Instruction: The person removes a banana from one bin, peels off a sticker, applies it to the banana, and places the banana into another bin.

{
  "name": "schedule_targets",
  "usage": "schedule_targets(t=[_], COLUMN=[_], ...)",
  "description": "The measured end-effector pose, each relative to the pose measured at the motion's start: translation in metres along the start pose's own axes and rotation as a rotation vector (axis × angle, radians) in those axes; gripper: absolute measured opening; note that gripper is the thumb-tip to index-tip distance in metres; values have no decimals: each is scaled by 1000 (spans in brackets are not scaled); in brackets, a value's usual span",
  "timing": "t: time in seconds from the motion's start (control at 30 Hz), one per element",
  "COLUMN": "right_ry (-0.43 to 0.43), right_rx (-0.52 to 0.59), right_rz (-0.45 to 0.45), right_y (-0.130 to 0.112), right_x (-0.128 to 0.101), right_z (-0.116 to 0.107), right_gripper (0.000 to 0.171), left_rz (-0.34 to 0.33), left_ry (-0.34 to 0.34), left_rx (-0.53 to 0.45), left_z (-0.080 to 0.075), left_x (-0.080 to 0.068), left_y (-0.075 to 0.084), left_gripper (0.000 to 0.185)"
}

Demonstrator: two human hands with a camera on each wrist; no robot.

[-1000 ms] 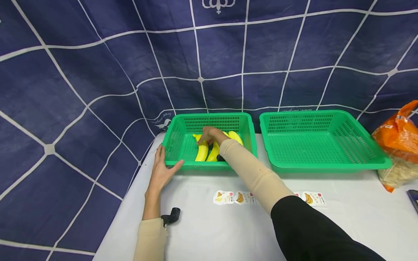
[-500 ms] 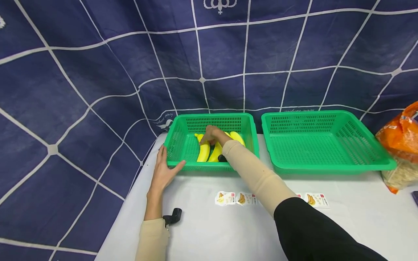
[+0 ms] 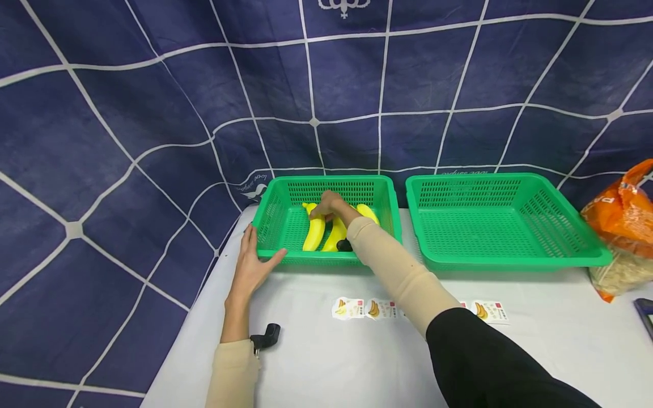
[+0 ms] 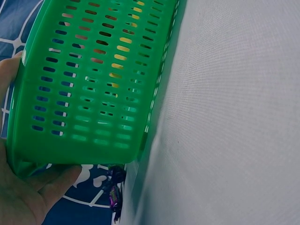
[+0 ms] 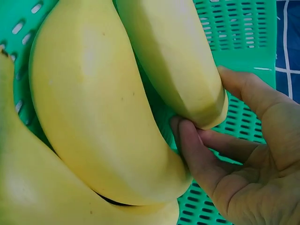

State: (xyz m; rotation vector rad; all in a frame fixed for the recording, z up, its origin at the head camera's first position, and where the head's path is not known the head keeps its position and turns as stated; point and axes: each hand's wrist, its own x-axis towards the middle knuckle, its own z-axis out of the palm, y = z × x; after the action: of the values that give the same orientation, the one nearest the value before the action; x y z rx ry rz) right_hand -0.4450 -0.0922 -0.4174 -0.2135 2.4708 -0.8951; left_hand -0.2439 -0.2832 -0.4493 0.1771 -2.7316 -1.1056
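Note:
Several yellow bananas [image 3: 313, 234] lie in the left green basket [image 3: 278, 258]. My right hand [image 3: 329, 207] reaches into it and pinches the rounded end of one banana [image 5: 180, 56] between thumb and fingers, as the right wrist view shows. Beside that one lie two more bananas, a plump middle banana [image 5: 93, 103] and a lower banana [image 5: 37, 187]. My left hand [image 3: 251, 271] rests at the basket's front left corner, thumb spread along the front rim and straight fingers against the left side. In the left wrist view its fingers [image 4: 58, 185] lie close under the rim.
To the right stands a second green basket [image 3: 490, 262] with a bare bottom. Banana-picture cards [image 3: 348, 308] lie on the white table [image 3: 316, 362] in front. An orange bag [image 3: 624, 204] is at the far right, near a dark device [image 3: 647, 313]. A blue curtain hangs behind.
The right hand has risen slightly inside the basket and the leftmost banana shows a little more clearly beneath it. The left hand stays at the corner.

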Motion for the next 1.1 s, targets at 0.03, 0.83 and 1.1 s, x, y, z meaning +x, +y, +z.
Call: schedule_targets(t=[0.03,0.83,1.1], right_ry=[9,125,183], right_rx=[-3,24,86], right_rz=[4,-62,-71], right_y=[0,-4,-1], right_x=[0,-52,-80], right_z=[-1,-47,-68], right_gripper=[41,36,38], left_rz=[2,1,8], left_ry=[0,6,14], left_rx=[-2,5,1], left_z=[1,2,0], left_x=[0,-4,-2], left_y=[0,1,1], left_gripper=[108,110,109])
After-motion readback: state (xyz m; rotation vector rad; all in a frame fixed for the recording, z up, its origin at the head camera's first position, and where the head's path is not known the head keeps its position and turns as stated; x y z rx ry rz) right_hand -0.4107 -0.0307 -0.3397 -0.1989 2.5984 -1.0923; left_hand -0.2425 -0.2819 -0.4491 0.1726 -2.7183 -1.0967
